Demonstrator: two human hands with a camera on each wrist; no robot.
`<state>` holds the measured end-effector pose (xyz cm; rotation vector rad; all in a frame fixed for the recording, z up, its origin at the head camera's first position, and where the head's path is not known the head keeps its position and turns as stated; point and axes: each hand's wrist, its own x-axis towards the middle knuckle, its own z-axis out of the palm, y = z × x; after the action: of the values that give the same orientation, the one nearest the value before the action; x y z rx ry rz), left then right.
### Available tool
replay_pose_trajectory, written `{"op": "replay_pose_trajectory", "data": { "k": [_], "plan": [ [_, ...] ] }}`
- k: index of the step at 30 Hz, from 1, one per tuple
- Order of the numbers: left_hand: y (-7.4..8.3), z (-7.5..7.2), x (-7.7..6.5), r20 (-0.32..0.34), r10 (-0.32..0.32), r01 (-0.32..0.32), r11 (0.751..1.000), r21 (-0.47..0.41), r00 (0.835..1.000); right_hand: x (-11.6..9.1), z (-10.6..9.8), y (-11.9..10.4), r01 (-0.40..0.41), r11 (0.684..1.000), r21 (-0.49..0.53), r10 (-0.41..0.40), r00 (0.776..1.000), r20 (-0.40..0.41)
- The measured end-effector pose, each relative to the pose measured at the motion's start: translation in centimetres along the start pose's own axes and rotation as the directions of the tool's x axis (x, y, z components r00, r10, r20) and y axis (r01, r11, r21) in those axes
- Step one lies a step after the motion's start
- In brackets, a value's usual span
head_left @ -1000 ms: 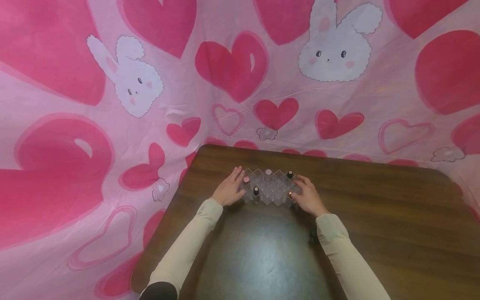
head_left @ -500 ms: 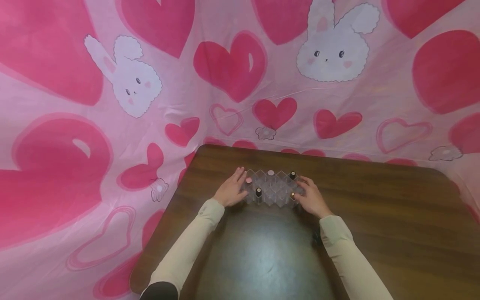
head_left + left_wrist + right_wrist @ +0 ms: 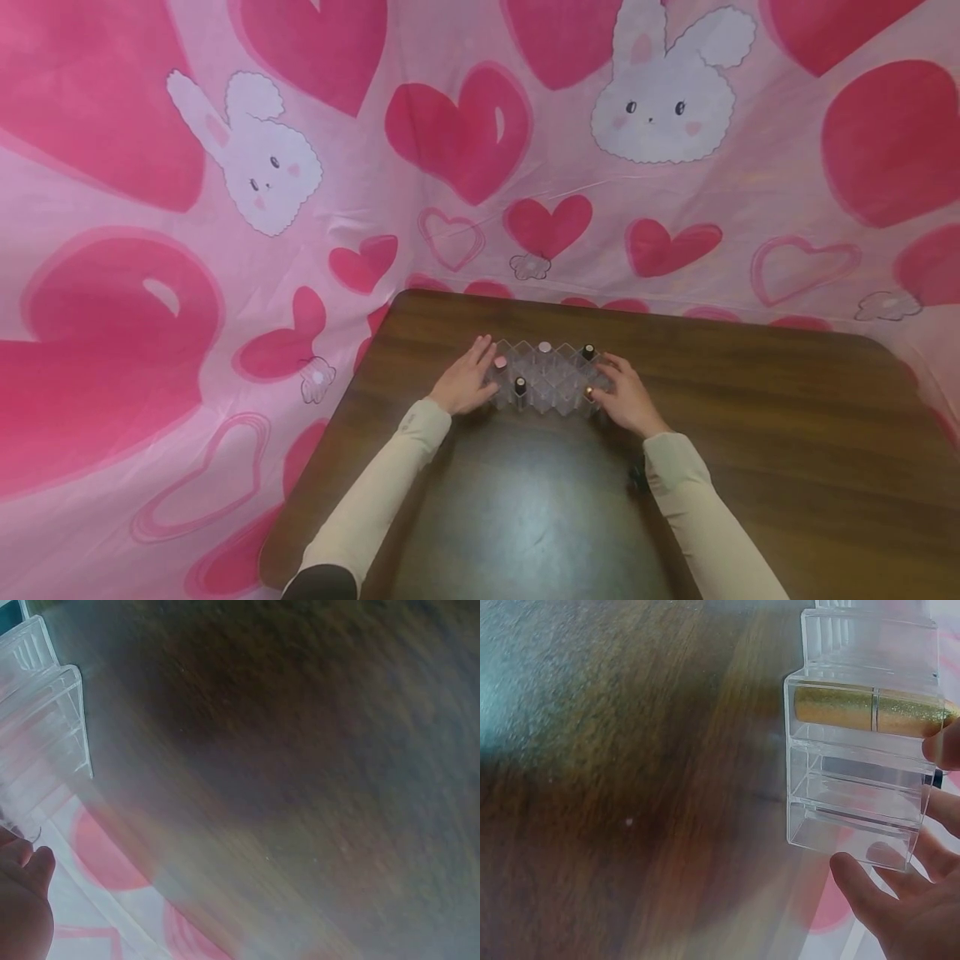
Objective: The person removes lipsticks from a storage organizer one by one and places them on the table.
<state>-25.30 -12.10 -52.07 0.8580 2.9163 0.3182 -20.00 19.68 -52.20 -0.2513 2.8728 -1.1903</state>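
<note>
A clear plastic lipstick organizer (image 3: 551, 392) with diamond-shaped compartments sits on the wooden table. Several tubes stand in it, among them a pink-topped tube (image 3: 500, 362) at the left, a black tube (image 3: 521, 386) at the front and another black tube (image 3: 588, 352) at the back right. My left hand (image 3: 465, 383) holds the organizer's left end, thumb toward the front and fingers toward the back. At the right end my right hand (image 3: 624, 393) grips it, fingertips on its side. In the right wrist view, a glittery gold tube (image 3: 832, 709) shows through the wall beside my thumb.
The dark wooden table (image 3: 787, 433) reaches forward to a pink cloth backdrop (image 3: 450, 133) with hearts and rabbits, which also runs along the left edge. A small dark object (image 3: 637, 477) shows beside my right cuff.
The organizer and both hands have shifted slightly to the right and a little nearer. The tubes have travelled with it, and the hands keep the same hold.
</note>
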Motion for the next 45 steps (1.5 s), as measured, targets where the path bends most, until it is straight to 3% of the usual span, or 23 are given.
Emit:
{"op": "replay_pose_trajectory", "data": {
  "k": [15,33,45],
  "plan": [
    [0.6,0.3,0.1,-0.012,0.024,-0.024,1.0,-0.004,1.0,-0.5,-0.5,0.5,0.037,0.999,-0.009,-0.037,0.999,-0.021],
    [1.3,0.5,0.2,-0.018,0.042,-0.043,0.999,-0.023,0.999,-1.2,-1.3,0.8,0.018,1.0,-0.008,-0.018,1.0,-0.003],
    [1.9,0.8,0.3,0.006,0.022,-0.022,0.999,-0.033,1.0,-1.5,-1.4,1.4,0.005,1.0,-0.004,-0.005,1.0,0.0]
  ]
}}
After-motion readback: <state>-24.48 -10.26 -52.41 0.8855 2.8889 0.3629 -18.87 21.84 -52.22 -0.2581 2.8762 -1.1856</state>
